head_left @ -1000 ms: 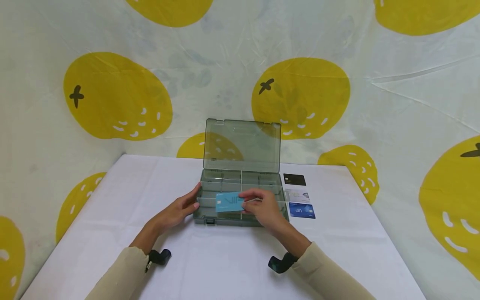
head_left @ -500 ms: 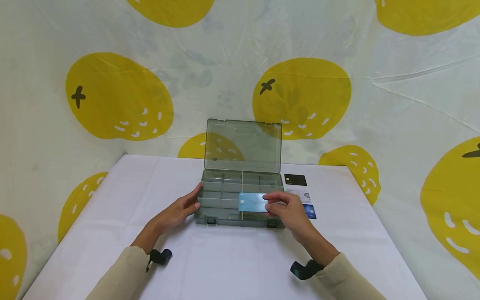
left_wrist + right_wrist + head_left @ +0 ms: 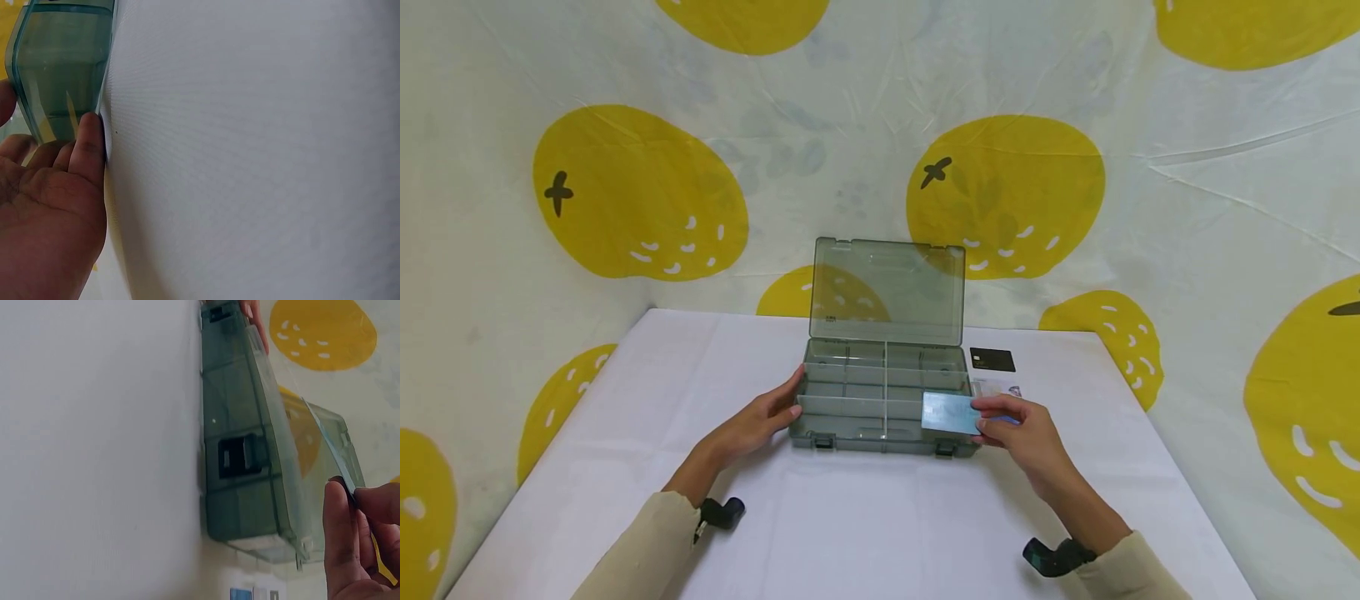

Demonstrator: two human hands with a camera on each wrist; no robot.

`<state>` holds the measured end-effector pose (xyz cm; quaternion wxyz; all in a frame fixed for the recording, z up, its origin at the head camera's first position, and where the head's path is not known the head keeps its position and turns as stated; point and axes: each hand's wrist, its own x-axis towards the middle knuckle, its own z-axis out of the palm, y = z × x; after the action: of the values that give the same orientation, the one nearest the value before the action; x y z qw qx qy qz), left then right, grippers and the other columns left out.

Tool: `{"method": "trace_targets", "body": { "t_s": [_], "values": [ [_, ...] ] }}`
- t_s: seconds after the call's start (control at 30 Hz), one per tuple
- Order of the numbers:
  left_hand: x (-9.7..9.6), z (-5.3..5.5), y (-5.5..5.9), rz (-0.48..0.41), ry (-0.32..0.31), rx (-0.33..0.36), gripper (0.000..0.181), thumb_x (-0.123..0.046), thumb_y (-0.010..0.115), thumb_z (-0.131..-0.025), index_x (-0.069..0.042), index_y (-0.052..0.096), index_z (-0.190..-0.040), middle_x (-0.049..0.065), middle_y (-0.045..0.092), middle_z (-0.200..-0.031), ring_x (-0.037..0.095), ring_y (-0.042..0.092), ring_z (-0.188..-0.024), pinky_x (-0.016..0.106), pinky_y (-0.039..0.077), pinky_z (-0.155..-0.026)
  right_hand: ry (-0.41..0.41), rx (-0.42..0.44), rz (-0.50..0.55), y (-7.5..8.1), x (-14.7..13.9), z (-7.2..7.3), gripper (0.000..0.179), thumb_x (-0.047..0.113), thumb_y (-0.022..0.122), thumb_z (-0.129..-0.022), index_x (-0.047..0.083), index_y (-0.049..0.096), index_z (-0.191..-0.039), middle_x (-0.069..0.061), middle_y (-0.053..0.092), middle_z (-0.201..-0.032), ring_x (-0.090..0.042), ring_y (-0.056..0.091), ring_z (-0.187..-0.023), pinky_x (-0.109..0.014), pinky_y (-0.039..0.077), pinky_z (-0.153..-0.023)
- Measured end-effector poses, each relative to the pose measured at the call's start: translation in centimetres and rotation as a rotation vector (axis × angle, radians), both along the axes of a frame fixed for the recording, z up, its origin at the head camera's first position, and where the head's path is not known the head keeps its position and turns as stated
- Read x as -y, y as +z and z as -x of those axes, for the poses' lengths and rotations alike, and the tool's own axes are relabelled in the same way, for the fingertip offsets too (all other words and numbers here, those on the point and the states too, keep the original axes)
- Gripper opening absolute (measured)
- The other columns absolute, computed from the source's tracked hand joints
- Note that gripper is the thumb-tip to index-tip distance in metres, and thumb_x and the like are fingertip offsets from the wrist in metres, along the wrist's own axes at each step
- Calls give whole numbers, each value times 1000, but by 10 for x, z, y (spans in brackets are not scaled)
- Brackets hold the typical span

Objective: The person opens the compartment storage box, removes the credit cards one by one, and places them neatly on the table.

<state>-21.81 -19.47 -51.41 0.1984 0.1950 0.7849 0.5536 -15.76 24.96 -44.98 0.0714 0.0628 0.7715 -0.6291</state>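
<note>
A grey-green see-through compartment box (image 3: 850, 444) lies with its lid (image 3: 887, 292) raised. My left hand (image 3: 748, 429) rests against the box's left end, fingers fairly straight along the wall. In the left wrist view its fingertips (image 3: 90, 128) touch the box's side. Between thumb and fingers my right hand (image 3: 1033, 437) pinches the right end of a light blue bank card (image 3: 947, 413). That card is above the box's front right compartment. The right wrist view shows the card (image 3: 334, 450) nearly edge-on, over the rim.
Right of the box lie a black card (image 3: 992, 359) and a whitish card (image 3: 996, 387). A dark blue card (image 3: 1013, 419) there is mostly covered by my right hand. Everything stands on a white-covered table (image 3: 865, 517), with a fruit-patterned cloth (image 3: 850, 183) behind.
My right hand has carried the light blue card rightward, from the box's middle to its right front. The dark blue card has become mostly hidden. The left hand stays at the box.
</note>
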Motion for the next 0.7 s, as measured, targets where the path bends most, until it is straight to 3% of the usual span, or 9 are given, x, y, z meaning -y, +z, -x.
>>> {"method": "trace_targets", "body": {
  "t_s": [0.33, 0.7],
  "values": [
    [0, 0, 0, -20, -2, 18, 76, -18, 51, -114, -24, 3, -173, -1, -3, -181, 33, 5, -168, 57, 20, -131, -64, 58, -59, -3, -28, -10, 37, 5, 72, -101, 2, 69, -137, -17, 64, -127, -20, 76, -96, -31, 66, -87],
    [0, 1, -1, -5, -10, 7, 75, -18, 50, -114, -22, 3, -172, -3, -2, -181, 31, 5, -168, 47, 22, -129, -127, 106, -101, -11, -65, -19, 39, 5, 71, -101, 1, 66, -140, -8, 67, -119, -16, 77, -92, -30, 65, -86]
  ]
}}
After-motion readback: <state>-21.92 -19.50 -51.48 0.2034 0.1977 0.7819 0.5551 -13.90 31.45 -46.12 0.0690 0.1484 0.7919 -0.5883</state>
